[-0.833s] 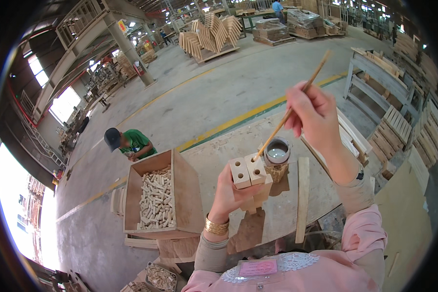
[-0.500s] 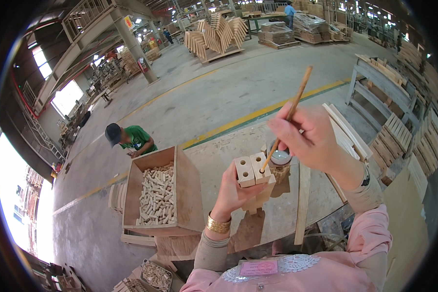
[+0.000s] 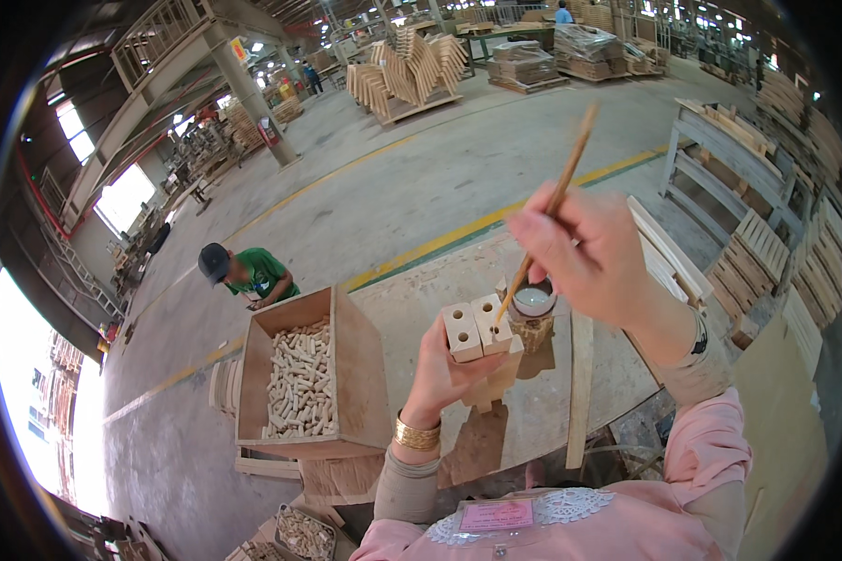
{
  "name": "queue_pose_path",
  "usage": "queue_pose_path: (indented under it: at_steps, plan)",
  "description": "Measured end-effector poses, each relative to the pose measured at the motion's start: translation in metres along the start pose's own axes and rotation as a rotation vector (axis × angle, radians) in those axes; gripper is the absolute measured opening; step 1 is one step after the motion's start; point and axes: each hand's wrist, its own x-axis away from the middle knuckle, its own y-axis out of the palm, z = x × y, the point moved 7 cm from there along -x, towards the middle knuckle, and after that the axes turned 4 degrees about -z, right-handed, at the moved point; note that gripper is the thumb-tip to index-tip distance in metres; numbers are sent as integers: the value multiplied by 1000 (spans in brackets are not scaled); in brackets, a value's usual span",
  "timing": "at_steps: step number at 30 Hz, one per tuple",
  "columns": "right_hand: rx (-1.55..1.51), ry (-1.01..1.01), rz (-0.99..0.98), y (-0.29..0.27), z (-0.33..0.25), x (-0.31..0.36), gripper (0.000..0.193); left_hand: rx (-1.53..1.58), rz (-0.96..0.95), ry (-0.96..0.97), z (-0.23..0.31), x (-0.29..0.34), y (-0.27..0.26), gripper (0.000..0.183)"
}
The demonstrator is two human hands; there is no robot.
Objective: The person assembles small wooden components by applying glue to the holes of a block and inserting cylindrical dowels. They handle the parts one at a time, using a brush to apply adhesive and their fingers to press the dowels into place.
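Note:
My left hand [image 3: 440,374] is closed around two pale wooden blocks [image 3: 462,334] held side by side, their drilled ends facing up. Each block end shows two round holes. In my right hand [image 3: 580,248] is a thin wooden stick [image 3: 571,168], gripped between thumb and fingers and slanting down to the left. Its lower tip is at the near hole of the right block; whether it sits inside the hole I cannot tell. Just behind the blocks stands a jar [image 3: 534,301] with whitish contents, partly covered by my right hand.
Left of my hands is a wooden box [image 3: 360,374] full of short dowels [image 3: 299,379]. A long wood strip [image 3: 580,393] lies on the worktable [image 3: 421,280], with more strips [image 3: 669,252] at its right. A person in green [image 3: 257,273] is beyond the box.
The stick's tip has lifted slightly out of the near hole of the right block. My right hand has shifted a little left and the whole view has moved slightly.

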Motion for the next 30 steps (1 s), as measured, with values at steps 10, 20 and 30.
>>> queue_pose_path:
  at_steps: [10,20,30]
  plan:
    - [-376,333,301,-33,67,6,24,5,-10,-34,-7,0,-2,49]
    - [471,407,85,7,240,73,29,38,-8,-92,-15,0,-4,49]
    - [104,559,306,-3,262,93,30,60,9,-96,-17,0,-4,47]
